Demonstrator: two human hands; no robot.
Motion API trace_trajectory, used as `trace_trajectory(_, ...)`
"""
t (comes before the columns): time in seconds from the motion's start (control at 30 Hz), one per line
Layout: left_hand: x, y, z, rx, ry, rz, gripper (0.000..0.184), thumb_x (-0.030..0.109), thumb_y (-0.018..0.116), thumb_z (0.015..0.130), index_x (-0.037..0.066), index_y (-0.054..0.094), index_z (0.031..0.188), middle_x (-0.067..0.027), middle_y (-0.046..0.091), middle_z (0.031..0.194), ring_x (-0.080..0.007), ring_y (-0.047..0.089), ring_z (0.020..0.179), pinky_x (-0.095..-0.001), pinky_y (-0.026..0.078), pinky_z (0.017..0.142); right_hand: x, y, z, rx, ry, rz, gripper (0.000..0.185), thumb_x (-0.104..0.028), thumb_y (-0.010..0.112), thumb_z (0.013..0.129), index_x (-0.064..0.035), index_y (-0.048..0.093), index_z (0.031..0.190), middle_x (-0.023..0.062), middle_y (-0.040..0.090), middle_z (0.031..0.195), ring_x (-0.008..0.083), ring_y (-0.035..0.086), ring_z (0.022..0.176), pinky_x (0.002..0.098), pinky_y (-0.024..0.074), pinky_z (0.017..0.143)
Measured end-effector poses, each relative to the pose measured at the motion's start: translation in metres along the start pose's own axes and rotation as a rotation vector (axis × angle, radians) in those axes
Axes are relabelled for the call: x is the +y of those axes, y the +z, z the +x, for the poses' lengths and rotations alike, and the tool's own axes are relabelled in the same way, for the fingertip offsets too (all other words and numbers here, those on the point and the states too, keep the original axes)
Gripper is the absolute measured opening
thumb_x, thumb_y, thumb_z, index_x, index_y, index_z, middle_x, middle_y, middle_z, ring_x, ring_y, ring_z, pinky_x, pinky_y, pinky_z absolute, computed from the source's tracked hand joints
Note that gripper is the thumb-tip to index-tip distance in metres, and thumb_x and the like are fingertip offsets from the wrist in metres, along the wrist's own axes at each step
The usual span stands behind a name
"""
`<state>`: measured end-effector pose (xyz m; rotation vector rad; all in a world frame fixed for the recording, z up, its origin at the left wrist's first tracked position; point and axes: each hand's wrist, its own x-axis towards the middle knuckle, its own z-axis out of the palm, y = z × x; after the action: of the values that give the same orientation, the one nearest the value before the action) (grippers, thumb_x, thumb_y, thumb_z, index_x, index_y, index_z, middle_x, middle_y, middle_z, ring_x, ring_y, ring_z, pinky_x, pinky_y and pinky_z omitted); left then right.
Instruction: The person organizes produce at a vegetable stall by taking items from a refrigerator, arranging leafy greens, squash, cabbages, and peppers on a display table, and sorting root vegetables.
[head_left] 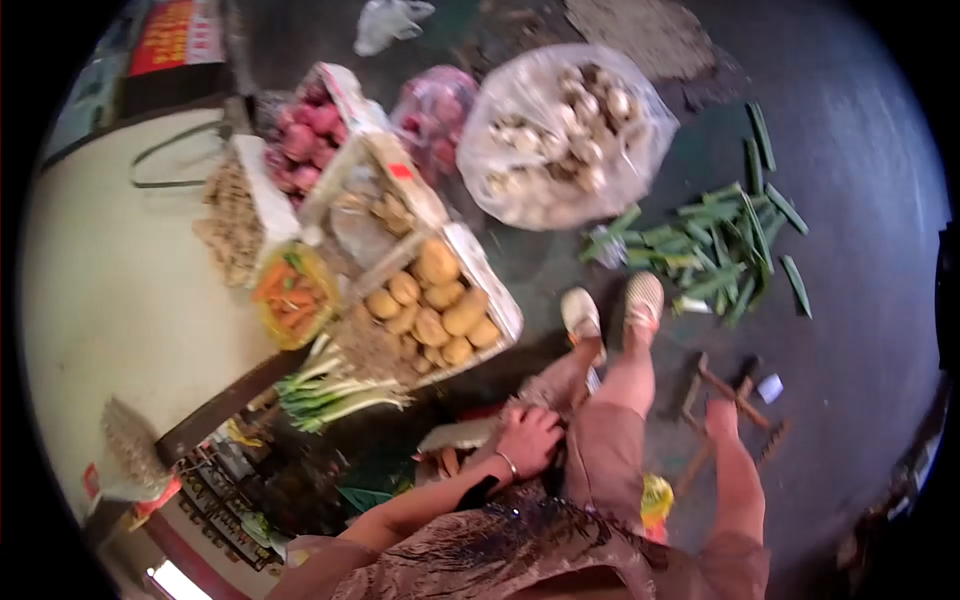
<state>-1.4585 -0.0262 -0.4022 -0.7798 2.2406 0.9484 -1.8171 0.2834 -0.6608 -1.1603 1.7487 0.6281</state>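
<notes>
My left hand (529, 441) rests on my left thigh, fingers stretched and holding nothing; a bracelet circles its wrist. Down at the right, my right hand (720, 412) is at a small wooden stool (745, 400) with crossing legs. It appears to grip the stool's frame, though the fingers are mostly hidden. Beside the stool lies a small white object (770, 388). Ahead of my feet, cut green leek tops (720, 250) are scattered on the floor. Near them stands a big clear plastic bag (560, 140) of garlic or mushroom-like white produce.
White foam boxes hold potatoes (440, 300) and red onions (305, 145). Carrots (290, 295) sit in a yellow bag, with leeks (335, 385) in front. Ginger-like roots (235, 225) lie on a pale tabletop (110, 290) at left. A yellow packet (655, 500) is by my right leg.
</notes>
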Motion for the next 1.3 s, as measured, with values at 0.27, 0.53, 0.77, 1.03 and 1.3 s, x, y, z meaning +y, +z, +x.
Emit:
trace_trajectory(0.27, -0.003, 0.022, -0.021, 0.163, -0.113, -0.297, 0.028, 0.02, 0.059, 0.075, 0.011, 0.064, 0.101, -0.0055, 0.055, 0.11, -0.0249, 0.047, 0.111, -0.0451, 0.031, 0.09, -0.084, -0.215, 0.078, 0.123, -0.057, 0.264, 0.02, -0.009, 0.057, 0.078, -0.006, 0.067, 0.094, 0.0188, 0.067, 0.091, 0.0384, 0.063, 0.091, 0.0452, 0.0496, 0.079)
trace_trajectory(0.53, 0.003, 0.032, -0.029, 0.224, -0.25, -0.455, 0.024, 0.019, 0.06, 0.073, 0.008, 0.064, 0.094, -0.0054, 0.054, 0.107, -0.0234, 0.047, 0.108, -0.0442, 0.032, 0.084, -0.194, -0.363, 0.138, 0.302, -0.214, 0.198, 0.023, -0.012, 0.051, 0.082, -0.0071, 0.066, 0.098, 0.0206, 0.067, 0.097, 0.0393, 0.062, 0.095, 0.0461, 0.0481, 0.084)
trace_trajectory(0.77, 0.022, 0.043, -0.025, 0.336, -0.369, -0.609, 0.024, 0.019, 0.062, 0.071, 0.007, 0.062, 0.092, -0.0058, 0.054, 0.108, -0.0232, 0.047, 0.106, -0.0441, 0.033, 0.083, -0.257, -0.394, 0.172, 0.332, -0.141, -0.316, 0.025, -0.023, 0.047, 0.085, -0.008, 0.066, 0.091, 0.0198, 0.067, 0.091, 0.038, 0.064, 0.09, 0.0483, 0.049, 0.08)
trace_trajectory(1.03, 0.008, 0.048, -0.036, 0.424, -0.614, -0.63, 0.024, 0.021, 0.061, 0.075, 0.015, 0.062, 0.098, -0.0032, 0.055, 0.117, -0.0231, 0.049, 0.109, -0.0447, 0.033, 0.084, -0.252, -0.392, 0.179, 0.475, -0.313, -0.298, 0.018, -0.023, 0.051, 0.088, -0.0086, 0.061, 0.089, 0.0186, 0.066, 0.083, 0.0389, 0.064, 0.082, 0.05, 0.0487, 0.072)
trace_trajectory(1.3, -0.041, 0.03, -0.033, 0.576, -0.736, -0.71, 0.024, 0.016, 0.059, 0.075, 0.018, 0.063, 0.098, -0.0006, 0.061, 0.109, -0.0222, 0.052, 0.104, -0.0433, 0.034, 0.084, -0.255, -0.393, 0.178, 0.415, -0.226, -0.312, 0.021, -0.025, 0.05, 0.09, -0.0096, 0.064, 0.092, 0.02, 0.066, 0.082, 0.0396, 0.064, 0.081, 0.0502, 0.0487, 0.071)
